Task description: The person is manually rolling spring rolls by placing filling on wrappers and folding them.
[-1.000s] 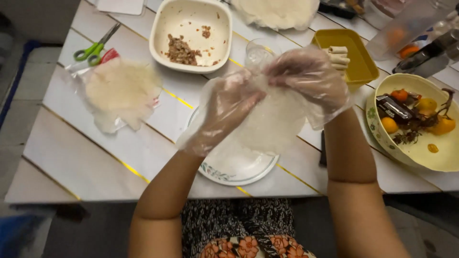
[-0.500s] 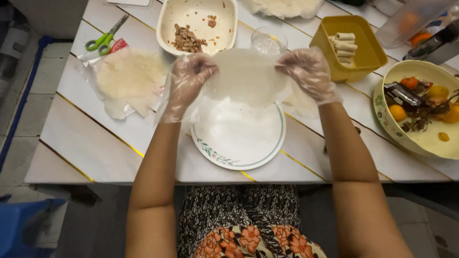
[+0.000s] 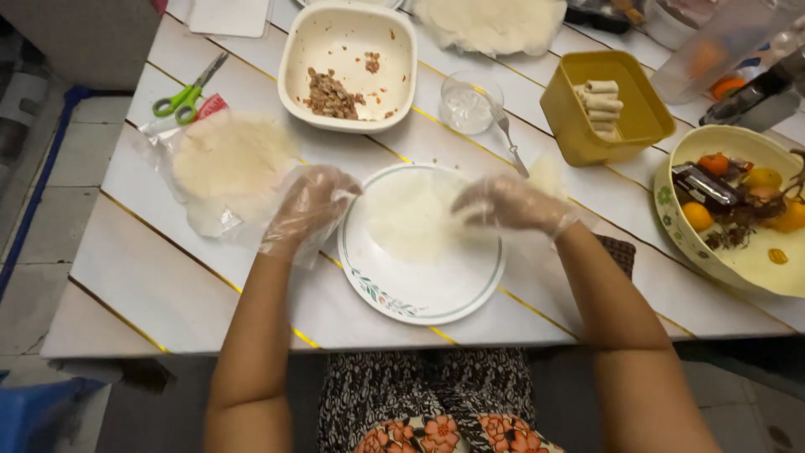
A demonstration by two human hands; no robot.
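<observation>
A thin, pale round wrapper [image 3: 409,214] lies flat on a white plate [image 3: 419,309] with a green-patterned rim, in front of me on the white table. Both my hands wear clear plastic gloves. My left hand [image 3: 309,208] rests at the plate's left edge, just off the wrapper, with its fingers loose and nothing in them. My right hand [image 3: 510,204] lies flat over the wrapper's right edge with the fingers pointing left; it is blurred.
A bag with a stack of wrappers [image 3: 228,164] and green scissors [image 3: 186,94] lie to the left. Behind the plate stand a white bowl of brown filling [image 3: 345,63], a glass [image 3: 468,102], a fork [image 3: 508,136] and a yellow tub of finished rolls [image 3: 605,105]. A fruit bowl [image 3: 738,210] sits right.
Both hands held the wrapper stretched above the plate; it now lies on the plate. My hands have dropped and spread apart, and the left has let go.
</observation>
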